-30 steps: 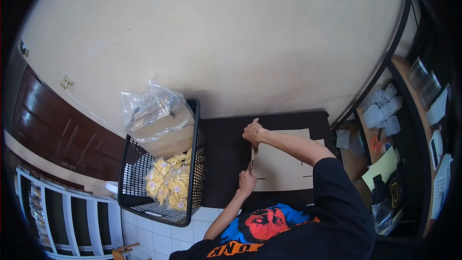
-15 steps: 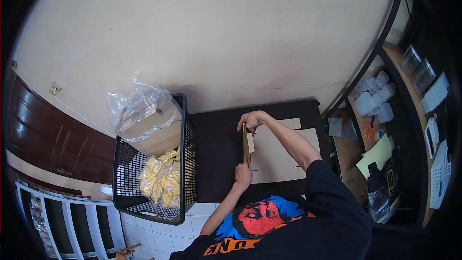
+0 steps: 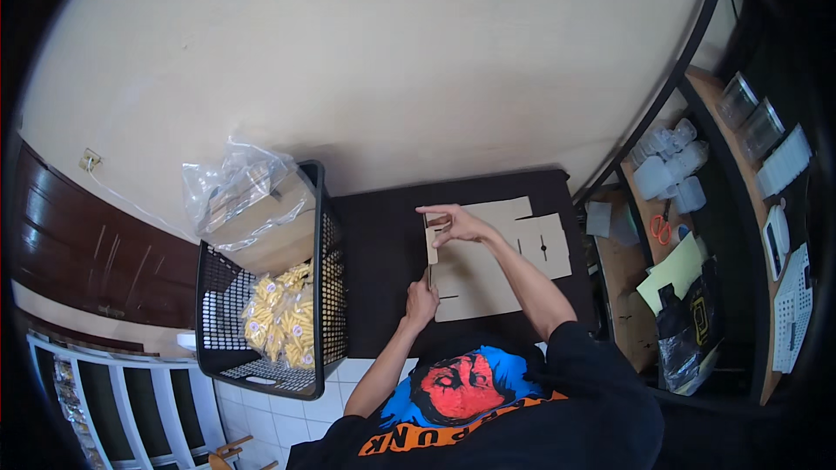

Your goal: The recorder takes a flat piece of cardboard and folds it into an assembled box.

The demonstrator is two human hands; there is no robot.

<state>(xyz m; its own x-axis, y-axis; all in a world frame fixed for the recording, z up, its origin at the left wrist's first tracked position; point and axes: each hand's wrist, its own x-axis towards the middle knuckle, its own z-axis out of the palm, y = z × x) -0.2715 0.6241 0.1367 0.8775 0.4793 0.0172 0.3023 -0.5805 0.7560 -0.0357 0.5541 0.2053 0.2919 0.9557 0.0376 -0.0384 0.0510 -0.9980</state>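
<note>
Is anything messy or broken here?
Nothing looks broken or spilled. The flat cardboard box blank lies on the dark table with both hands lifting its left flap. The yellow snack bags sit heaped inside the black basket.

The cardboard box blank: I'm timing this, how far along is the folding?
Early. The cardboard blank lies mostly flat on the dark table. The left hand and right hand are raising its left flap upright. The other flaps remain unfolded; the bagged yellow snacks sit in the black basket.
</note>
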